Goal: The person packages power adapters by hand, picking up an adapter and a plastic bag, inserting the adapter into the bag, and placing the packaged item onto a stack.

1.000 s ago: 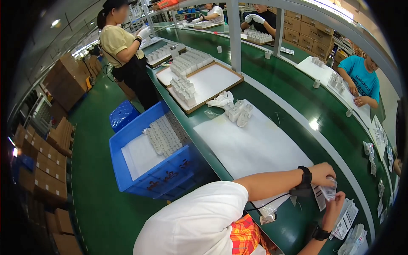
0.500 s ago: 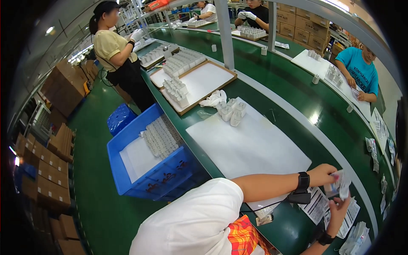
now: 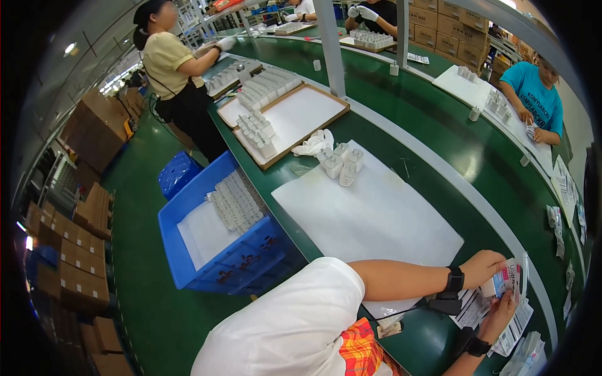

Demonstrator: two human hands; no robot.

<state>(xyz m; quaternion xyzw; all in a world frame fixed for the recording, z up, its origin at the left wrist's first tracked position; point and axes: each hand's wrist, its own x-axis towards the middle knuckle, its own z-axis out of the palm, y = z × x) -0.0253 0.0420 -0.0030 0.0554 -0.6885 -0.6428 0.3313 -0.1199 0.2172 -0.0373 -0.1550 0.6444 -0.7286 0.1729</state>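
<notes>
At the lower right, my left hand (image 3: 481, 269) reaches in from the left and its fingers are closed on the upper side of a small clear plastic packet (image 3: 512, 276). The packet has a pink, blue and white print and seems to hold something white. From below, my right hand (image 3: 500, 313) pinches the packet's lower edge. Printed white paper sheets (image 3: 467, 308) lie on the green bench under my hands. More clear plastic packets (image 3: 527, 357) are stacked near the lower right. Several white plug adapters (image 3: 342, 163) stand grouped on a white sheet (image 3: 370, 213) ahead.
A shallow cardboard tray (image 3: 313, 103) holds rows of white adapters. White gloves (image 3: 313, 144) lie beside it. On the left, a blue crate (image 3: 207, 276) contains more adapters. A green conveyor (image 3: 433, 131) curves past grey posts (image 3: 330, 50). Several co-workers sit or stand around.
The packet has turned so its coloured print faces up, and both hands have shifted slightly on it. Adapters on the conveyor have moved a little. The standing co-worker has stretched an arm forward.
</notes>
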